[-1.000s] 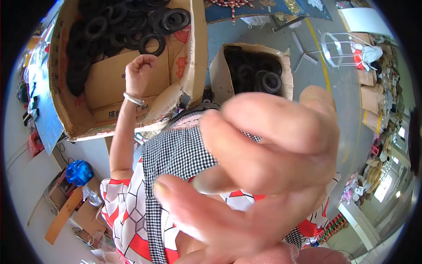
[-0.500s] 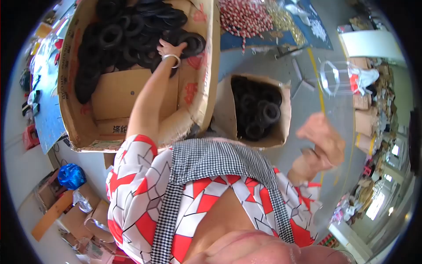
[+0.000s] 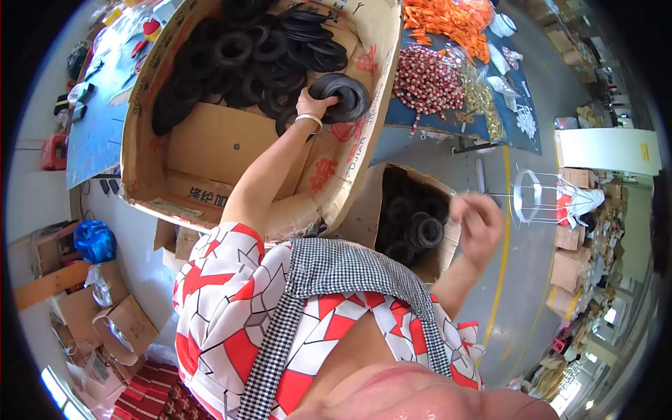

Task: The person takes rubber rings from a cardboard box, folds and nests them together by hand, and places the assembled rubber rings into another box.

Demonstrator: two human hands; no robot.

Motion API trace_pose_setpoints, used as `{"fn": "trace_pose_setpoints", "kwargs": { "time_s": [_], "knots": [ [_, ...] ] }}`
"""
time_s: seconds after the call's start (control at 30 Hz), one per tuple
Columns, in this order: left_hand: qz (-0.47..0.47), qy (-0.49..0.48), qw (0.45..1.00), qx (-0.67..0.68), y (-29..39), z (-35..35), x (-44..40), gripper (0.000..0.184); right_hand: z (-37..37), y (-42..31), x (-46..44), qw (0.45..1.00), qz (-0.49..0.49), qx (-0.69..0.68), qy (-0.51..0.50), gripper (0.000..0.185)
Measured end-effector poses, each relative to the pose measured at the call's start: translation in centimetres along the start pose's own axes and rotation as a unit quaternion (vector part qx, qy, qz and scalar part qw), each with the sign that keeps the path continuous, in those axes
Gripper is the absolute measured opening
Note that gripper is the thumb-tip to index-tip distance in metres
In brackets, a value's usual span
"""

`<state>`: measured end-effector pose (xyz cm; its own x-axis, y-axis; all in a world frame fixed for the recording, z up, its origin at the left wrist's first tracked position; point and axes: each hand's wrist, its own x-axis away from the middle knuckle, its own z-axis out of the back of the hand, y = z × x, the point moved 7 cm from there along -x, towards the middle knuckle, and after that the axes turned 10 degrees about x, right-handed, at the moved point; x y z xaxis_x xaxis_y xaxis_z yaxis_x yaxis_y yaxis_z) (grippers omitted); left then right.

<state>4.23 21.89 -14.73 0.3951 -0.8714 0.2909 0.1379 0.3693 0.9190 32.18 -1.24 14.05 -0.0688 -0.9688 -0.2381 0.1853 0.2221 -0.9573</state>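
A large cardboard box (image 3: 210,133) holds a heap of black rings (image 3: 234,49), donut-shaped and dark. Inside its right side, my left hand (image 3: 313,107), with a light bracelet at the wrist, is closed on a small stack of black rings (image 3: 353,98), the thumb near the hole. My right hand (image 3: 477,227) is raised in the air beside a smaller cardboard box (image 3: 448,257); its fingers are loosely curved and apart, with nothing visible in them. More black rings (image 3: 428,231) lie inside that smaller box.
Beyond the boxes, a blue table (image 3: 392,140) carries red-and-white beaded strands (image 3: 427,80) and orange pieces (image 3: 448,24). A wire frame (image 3: 528,196) stands to the right. Cartons (image 3: 126,325) and a blue bag (image 3: 94,241) lie on the left.
My left hand has drawn rings up from the heap, and more of the stack shows in its grip. My right hand has moved inward toward the smaller box. The whole view has shifted.
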Motion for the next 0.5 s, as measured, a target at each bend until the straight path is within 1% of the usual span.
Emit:
{"fn": "trace_pose_setpoints", "kwargs": {
  "time_s": [0.03, 0.07, 0.1, 0.13, 0.17, 0.23, 0.27, 0.33, 0.37, 0.4, 0.43, 0.47, 0.5],
  "knots": [
    [-0.072, 0.008, 0.997, 0.012, 1.9, 0.8, 1.2, 0.079, -1.8, 1.9, -1.0, 0.996, -0.073, -0.024, -0.038, 0.018],
    [-0.142, 0.013, 0.99, 0.022, 3.8, 1.7, 2.8, 0.077, -3.9, 3.0, -2.2, 0.992, -0.095, -0.005, -0.082, 0.018],
    [-0.176, 0.003, 0.984, 0.034, 5.5, 2.7, 4.5, 0.074, -5.7, 4.7, -3.1, 0.986, -0.097, 0.041, -0.126, 0.021],
    [-0.212, -0.007, 0.976, 0.048, 7.6, 3.7, 6.1, 0.072, -7.4, 6.6, -3.8, 0.979, -0.111, 0.054, -0.161, 0.022],
    [-0.288, -0.004, 0.957, 0.033, 9.9, 4.8, 8.2, 0.067, -9.3, 8.2, -4.4, 0.978, -0.108, 0.02, -0.175, 0.025],
    [-0.389, 0.006, 0.92, 0.043, 12.7, 6.6, 12.0, 0.067, -12.4, 10.2, -5.6, 0.98, -0.103, -0.043, -0.163, 0.028],
    [-0.437, 0.008, 0.899, 0.036, 13.5, 7.2, 13.8, 0.064, -13.6, 10.8, -6.1, 0.982, -0.09, -0.046, -0.16, 0.029],
    [-0.492, 0.023, 0.87, 0.007, 15.1, 8.6, 17.9, 0.06, -15.3, 10.4, -6.5, 0.984, -0.062, -0.071, -0.153, 0.034],
    [-0.448, -0.026, 0.892, 0.049, 14.3, 8.4, 18.4, 0.056, -15.8, 10.0, -6.5, 0.986, -0.054, -0.089, -0.133, 0.037],
    [-0.467, -0.04, 0.882, 0.054, 14.4, 8.7, 19.7, 0.055, -16.2, 9.4, -6.4, 0.987, -0.045, -0.106, -0.113, 0.04],
    [-0.485, -0.053, 0.871, 0.06, 14.6, 9.1, 20.9, 0.053, -16.5, 8.1, -6.3, 0.985, -0.035, -0.119, -0.115, 0.044],
    [-0.451, -0.055, 0.888, 0.072, 14.6, 9.5, 21.3, 0.051, -16.5, 8.2, -6.1, 0.985, -0.036, -0.121, -0.114, 0.044],
    [-0.4, -0.101, 0.902, 0.129, 14.2, 9.7, 21.1, 0.051, -16.4, 8.1, -6.2, 0.989, -0.012, -0.106, -0.106, 0.039]
  ]
}}
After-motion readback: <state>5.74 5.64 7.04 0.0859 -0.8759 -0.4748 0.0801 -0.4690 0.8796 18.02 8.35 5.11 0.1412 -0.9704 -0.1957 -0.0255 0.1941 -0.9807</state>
